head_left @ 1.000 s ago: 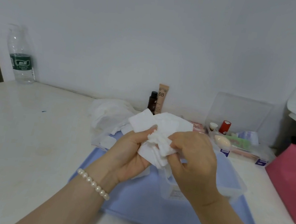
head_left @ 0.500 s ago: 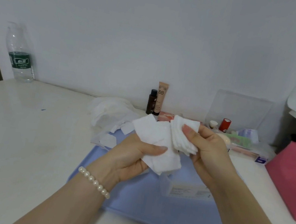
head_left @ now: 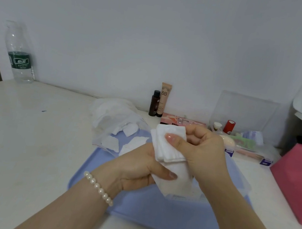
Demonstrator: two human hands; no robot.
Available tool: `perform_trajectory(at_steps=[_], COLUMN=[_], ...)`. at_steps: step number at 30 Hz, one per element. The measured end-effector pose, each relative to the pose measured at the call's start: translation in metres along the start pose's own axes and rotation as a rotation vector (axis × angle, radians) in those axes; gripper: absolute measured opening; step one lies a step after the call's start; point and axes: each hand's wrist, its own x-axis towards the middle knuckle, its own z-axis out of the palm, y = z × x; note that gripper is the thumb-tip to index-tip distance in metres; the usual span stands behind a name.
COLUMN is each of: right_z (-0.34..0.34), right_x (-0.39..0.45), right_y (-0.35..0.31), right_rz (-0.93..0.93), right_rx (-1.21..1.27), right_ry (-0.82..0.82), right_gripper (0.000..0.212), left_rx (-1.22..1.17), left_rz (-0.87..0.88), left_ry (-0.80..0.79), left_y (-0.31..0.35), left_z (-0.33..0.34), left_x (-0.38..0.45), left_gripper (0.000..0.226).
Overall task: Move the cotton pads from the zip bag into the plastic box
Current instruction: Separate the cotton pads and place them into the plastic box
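The right hand (head_left: 202, 153) is pinching a small stack of pads (head_left: 169, 144) by its edge while the left hand (head_left: 138, 166) is gripping a looser sheaf below, both above the box (head_left: 241, 183) on the blue tray (head_left: 151, 208). The pads look feather-light, soft and apt to fan apart, so squeezing the stack's faces should work best. The bag (head_left: 116, 128), with pads left inside, is lying behind the tray; bottles (head_left: 159, 104) are standing at the desk's back edge, obstructing nothing.

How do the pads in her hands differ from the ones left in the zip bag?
The held cotton pads are gathered in a stack, gripped by the left hand and right hand above the tray. The pads in the zip bag lie loose and scattered. Both are white.
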Motion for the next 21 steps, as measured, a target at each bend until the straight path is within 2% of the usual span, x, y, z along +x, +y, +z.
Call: perform_trajectory(at_steps=[5, 8, 10, 12, 14, 16, 17, 21], right_z=[0.003, 0.004, 0.004, 0.004, 0.003, 0.001, 0.0, -0.002], right_x=[0.0, -0.001, 0.001, 0.002, 0.002, 0.001, 0.002, 0.001], right_y=[0.005, 0.009, 0.014, 0.013, 0.008, 0.004, 0.004, 0.004], right_rz=[-0.019, -0.081, -0.125, -0.055, 0.036, 0.089, 0.096, 0.081], right_rx=[-0.054, -0.205, -0.378, -0.53, -0.439, -0.255, -0.208, -0.068], right_ry=[-0.001, 0.05, 0.079, 0.012, -0.099, -0.144, -0.128, -0.035], right_gripper=[0.016, 0.019, 0.029, 0.048, 0.044, 0.017, 0.009, 0.011], left_rx=[0.018, 0.025, 0.011, -0.01, 0.0, 0.014, 0.013, -0.027], left_rz=[-0.013, -0.022, -0.013, -0.003, -0.004, -0.011, -0.01, -0.004], left_ry=[0.009, -0.003, 0.007, 0.008, -0.007, -0.016, -0.019, 0.032], left_y=[0.0, -0.001, -0.001, -0.001, 0.0, 0.0, -0.001, -0.004], left_z=[-0.001, 0.0, -0.001, -0.003, -0.004, -0.004, -0.002, -0.001], left_x=[0.0, 0.0, 0.0, 0.0, -0.001, 0.0, 0.0, 0.003], left_gripper=[0.051, 0.053, 0.054, 0.053, 0.053, 0.051, 0.05, 0.039])
